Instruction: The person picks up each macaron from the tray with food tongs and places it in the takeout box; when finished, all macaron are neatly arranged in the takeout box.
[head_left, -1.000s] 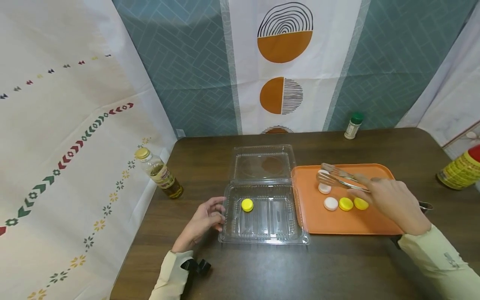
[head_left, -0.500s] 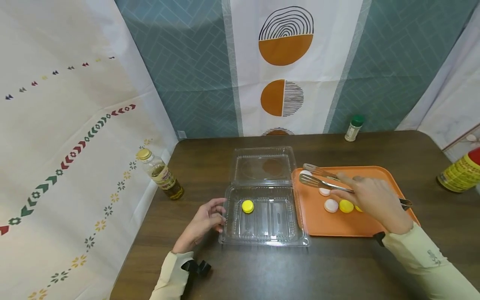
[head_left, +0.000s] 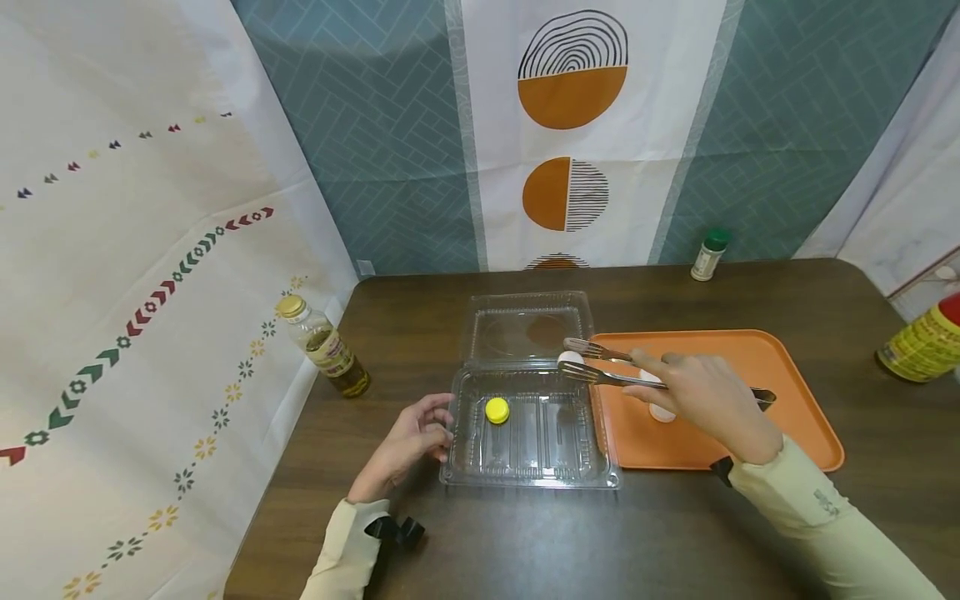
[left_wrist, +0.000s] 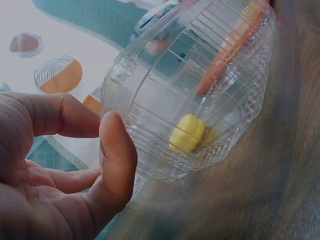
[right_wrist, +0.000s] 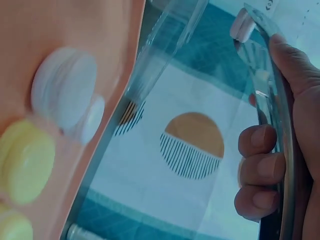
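Note:
My right hand point(head_left: 708, 404) grips metal tongs point(head_left: 611, 379). Between the tongs' slotted ends is a white macaron point(right_wrist: 243, 26), held above the right side of a clear plastic clamshell box point(head_left: 528, 482). The box lies unfolded, its lid toward the back. One yellow macaron point(head_left: 497, 410) sits in its left half. At the left rim, my left hand point(head_left: 412, 437) pinches the box edge between thumb and fingers, as the left wrist view shows. White macarons point(right_wrist: 65, 87) and yellow macarons point(right_wrist: 27, 160) rest on an orange tray point(head_left: 795, 425), mostly hidden by the right hand in the head view.
An oil bottle point(head_left: 326, 350) with a yellow cap stands at the table's left edge. At the back right is a green-capped shaker point(head_left: 707, 257). A yellow container with a red lid point(head_left: 918, 342) stands far right. The tray's left edge meets the box.
The right hand has carried the tongs and the white macaron leftward, from above the tray to the box's right side. My left hand has stayed at the box rim.

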